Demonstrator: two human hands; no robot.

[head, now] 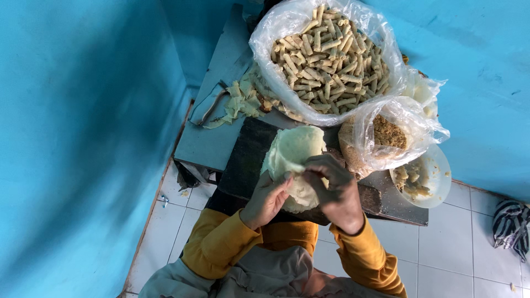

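Pale round wrapper stack (292, 152) on dark board (248, 160)

The right hand (334, 190) covered the near edge of the pale wrapper (292, 154), hiding whatever the fingers pinched. At the lower right, the striped cloth (510, 226) ran off the frame. The plastic bag (386, 138) veiled the crumbs inside.

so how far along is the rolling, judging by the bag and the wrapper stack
Done: the big plastic bag is heaped with finished rolls. In hand: the left hand and right hand work one sheet off the wrapper stack. Left: the stack looks thick, and the filling bag holds filling.
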